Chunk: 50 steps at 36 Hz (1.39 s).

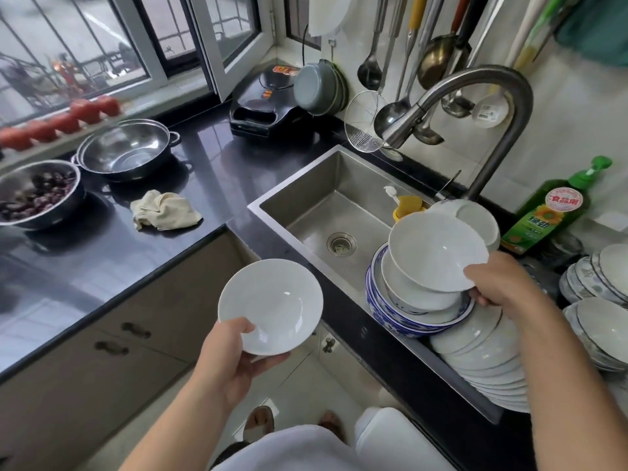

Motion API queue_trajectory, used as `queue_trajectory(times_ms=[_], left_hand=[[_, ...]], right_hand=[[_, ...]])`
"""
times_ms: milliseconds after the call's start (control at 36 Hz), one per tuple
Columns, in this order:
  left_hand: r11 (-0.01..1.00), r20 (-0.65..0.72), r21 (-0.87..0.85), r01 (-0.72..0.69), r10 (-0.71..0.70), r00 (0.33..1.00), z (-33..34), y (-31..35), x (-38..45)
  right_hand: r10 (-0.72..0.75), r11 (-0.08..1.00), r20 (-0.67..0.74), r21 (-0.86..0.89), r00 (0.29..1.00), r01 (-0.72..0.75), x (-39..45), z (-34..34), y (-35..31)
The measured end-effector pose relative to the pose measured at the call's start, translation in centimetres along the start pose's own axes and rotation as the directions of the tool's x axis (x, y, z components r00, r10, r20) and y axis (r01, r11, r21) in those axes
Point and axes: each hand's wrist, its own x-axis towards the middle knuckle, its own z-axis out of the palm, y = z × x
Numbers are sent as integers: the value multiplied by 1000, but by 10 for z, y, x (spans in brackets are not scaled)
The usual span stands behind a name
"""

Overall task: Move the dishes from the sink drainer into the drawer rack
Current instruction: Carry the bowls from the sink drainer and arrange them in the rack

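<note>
My left hand grips a small white plate by its near rim, held over the floor in front of the counter. My right hand pinches the rim of a white bowl above the stack in the sink. Under it lie more white bowls nested in blue-patterned bowls. A row of white plates leans on edge at the sink's near right. No drawer rack is in view.
The steel sink has a drain and a tall faucet over it. A green detergent bottle and stacked patterned dishes stand at the right. Steel pots, a cloth and an electric griddle sit on the dark counter. Closed drawers lie below left.
</note>
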Motion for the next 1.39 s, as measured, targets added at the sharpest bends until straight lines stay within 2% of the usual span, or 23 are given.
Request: queue_trajectory(times_ms=[139,306,417,556,583,639,750,889,1056,1222,1278,1389], left_hand=[[997,-93,-77,-15,8,996,-36,-3,-9],[976,-211,-203,-76,32,977,-110,-2,-40],[935,-313,-330,-133,25,949,-180,-4,-71],[847,-501,-450,-283,23,865,-309,-24,-125],[846,-519,-453,-282,7,855,-321,-28,-129],[815,-585,-478,-328,-17,811,-387,-41,-160],[742,-668,-540,-396,-92,739,-495,-69,-209],[649,-745,-582,-490,-185,641,-595,-93,-257],[515,-728,-652,-557,-221,649,-659,-94,-279],[446,-687,-715,-539,-302,661,-728,-87,-266],[465,-689,-709,-530,-296,662,-749,-78,-263],[581,-718,-655,-483,-279,638,-791,-45,-259]], right_hand=[[-168,970,15,183,986,162,-39,37,-54],[-354,931,230,177,907,319,-108,131,-113],[-415,909,371,131,831,395,-166,199,-141],[-490,840,566,106,663,531,-277,299,-169],[-493,834,581,104,648,542,-288,305,-171],[-495,807,640,88,587,584,-346,357,-174],[-477,793,702,85,528,603,-442,430,-169],[-439,749,773,34,458,662,-534,496,-158],[-375,727,810,-45,451,685,-590,548,-171],[-352,726,822,-62,448,685,-613,620,-201],[-335,716,829,-86,448,693,-617,643,-210],[-305,678,851,-122,428,725,-631,688,-231]])
